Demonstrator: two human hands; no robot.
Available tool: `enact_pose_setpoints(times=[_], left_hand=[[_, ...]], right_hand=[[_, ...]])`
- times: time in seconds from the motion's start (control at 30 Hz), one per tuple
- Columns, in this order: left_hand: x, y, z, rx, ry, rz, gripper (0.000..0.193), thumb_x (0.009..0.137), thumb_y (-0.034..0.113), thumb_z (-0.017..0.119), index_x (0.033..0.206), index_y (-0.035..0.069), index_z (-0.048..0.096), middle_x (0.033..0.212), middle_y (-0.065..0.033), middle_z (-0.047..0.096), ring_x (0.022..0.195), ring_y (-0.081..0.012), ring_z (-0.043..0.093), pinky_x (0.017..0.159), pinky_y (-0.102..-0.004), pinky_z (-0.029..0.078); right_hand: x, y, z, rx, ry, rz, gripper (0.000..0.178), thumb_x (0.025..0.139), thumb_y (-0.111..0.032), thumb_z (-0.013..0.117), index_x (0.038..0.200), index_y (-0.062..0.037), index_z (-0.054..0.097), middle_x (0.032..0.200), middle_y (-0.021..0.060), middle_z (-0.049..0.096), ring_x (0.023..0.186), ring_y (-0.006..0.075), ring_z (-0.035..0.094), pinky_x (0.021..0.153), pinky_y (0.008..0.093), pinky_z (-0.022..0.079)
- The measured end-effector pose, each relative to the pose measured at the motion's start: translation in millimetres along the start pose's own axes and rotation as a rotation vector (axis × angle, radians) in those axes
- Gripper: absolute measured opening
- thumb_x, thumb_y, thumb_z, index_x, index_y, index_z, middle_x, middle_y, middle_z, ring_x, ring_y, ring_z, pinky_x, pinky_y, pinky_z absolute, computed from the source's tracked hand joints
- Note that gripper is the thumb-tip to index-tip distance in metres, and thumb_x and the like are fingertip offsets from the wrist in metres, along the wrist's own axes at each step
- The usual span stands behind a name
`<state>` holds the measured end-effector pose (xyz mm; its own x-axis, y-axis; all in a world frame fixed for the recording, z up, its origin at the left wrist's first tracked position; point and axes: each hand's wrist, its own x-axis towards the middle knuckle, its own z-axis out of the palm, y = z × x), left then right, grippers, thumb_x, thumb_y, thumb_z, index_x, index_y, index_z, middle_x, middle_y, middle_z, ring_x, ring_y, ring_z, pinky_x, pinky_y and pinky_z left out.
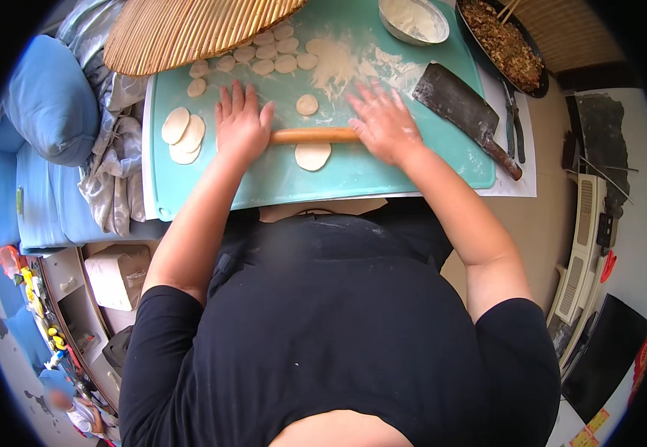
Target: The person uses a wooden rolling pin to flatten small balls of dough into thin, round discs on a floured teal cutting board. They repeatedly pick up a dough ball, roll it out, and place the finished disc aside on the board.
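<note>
A wooden rolling pin (312, 135) lies crosswise over the upper edge of a flat round dough wrapper (313, 156) on the green mat (260, 182). My left hand (242, 123) rests on the pin's left end with its fingers stretched out. At the other end, my right hand (385, 121) lies flat, its fingers spread and slightly blurred. Both palms hide the pin's ends. Just beyond the pin sits a small dough disc (307, 104). Rolled wrappers (186, 134) overlap to the left of my left hand, and several small dough pieces (265, 52) cluster farther back.
A round woven stalk tray (197, 30) covers the mat's far left. Loose flour (342, 67) and a cleaver (461, 108) lie to the right. Behind them are a metal bowl of flour (413, 21) and a pan of chopped filling (501, 45). Dark-handled scissors (515, 123) lie beside the mat.
</note>
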<state>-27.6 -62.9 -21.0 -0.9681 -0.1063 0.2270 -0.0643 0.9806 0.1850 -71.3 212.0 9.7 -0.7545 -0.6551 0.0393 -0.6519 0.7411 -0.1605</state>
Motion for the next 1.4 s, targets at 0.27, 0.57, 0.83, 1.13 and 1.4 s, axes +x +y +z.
enact_pose_setpoints(times=[0.27, 0.57, 0.83, 1.13, 1.4], left_hand=[[-80.6, 15.6, -23.8, -0.041, -0.179, 0.211, 0.058, 0.09, 0.033, 0.045, 0.135, -0.004, 0.036, 0.145, -0.0236, 0.029, 0.135, -0.0409, 0.026, 0.109, -0.051, 0.023], [-63.9, 30.6, -31.2, 0.071, -0.138, 0.212, 0.065, 0.09, 0.043, 0.044, 0.137, -0.002, 0.036, 0.149, -0.0201, 0.023, 0.139, -0.0361, 0.02, 0.111, -0.0501, 0.017], [3.1, 14.6, -8.7, 0.044, 0.083, 0.007, 0.052, 0.088, 0.033, 0.051, 0.129, 0.002, 0.046, 0.142, -0.0198, 0.035, 0.133, -0.04, 0.028, 0.108, -0.0545, 0.022], [-71.8, 58.7, -40.0, -0.369, -0.269, 0.561, 0.047, 0.084, 0.017, 0.057, 0.128, 0.004, 0.048, 0.137, -0.014, 0.044, 0.13, -0.031, 0.038, 0.107, -0.0441, 0.029], [11.4, 53.4, -2.7, -0.054, -0.343, 0.474, 0.057, 0.093, 0.032, 0.044, 0.143, 0.008, 0.029, 0.151, -0.0101, 0.024, 0.141, -0.0272, 0.018, 0.114, -0.0435, 0.014]], right_hand=[[-64.5, -28.1, -11.2, 0.031, -0.121, -0.105, 0.053, 0.09, -0.037, 0.046, 0.137, -0.0118, 0.042, 0.149, 0.0079, 0.029, 0.138, 0.0332, 0.023, 0.112, 0.0499, 0.015], [-75.0, -3.5, 9.8, 0.018, -0.017, 0.001, 0.06, 0.089, -0.042, 0.047, 0.14, -0.0103, 0.038, 0.148, 0.0124, 0.03, 0.138, 0.0342, 0.021, 0.111, 0.0519, 0.015], [-17.1, -2.6, -1.3, 0.071, 0.239, -0.092, 0.052, 0.082, -0.036, 0.062, 0.124, -0.0089, 0.051, 0.128, 0.0126, 0.048, 0.121, 0.031, 0.043, 0.1, 0.0407, 0.037], [-54.2, 13.2, 12.0, 0.116, 0.449, -0.05, 0.034, 0.079, -0.022, 0.068, 0.11, -0.0111, 0.059, 0.095, 0.009, 0.058, 0.083, 0.0278, 0.059, 0.065, 0.0365, 0.05], [-88.4, 43.6, 13.5, -0.026, 0.556, 0.174, 0.034, 0.08, -0.028, 0.068, 0.104, -0.0058, 0.058, 0.094, 0.0103, 0.059, 0.085, 0.0291, 0.059, 0.072, 0.0382, 0.049]])
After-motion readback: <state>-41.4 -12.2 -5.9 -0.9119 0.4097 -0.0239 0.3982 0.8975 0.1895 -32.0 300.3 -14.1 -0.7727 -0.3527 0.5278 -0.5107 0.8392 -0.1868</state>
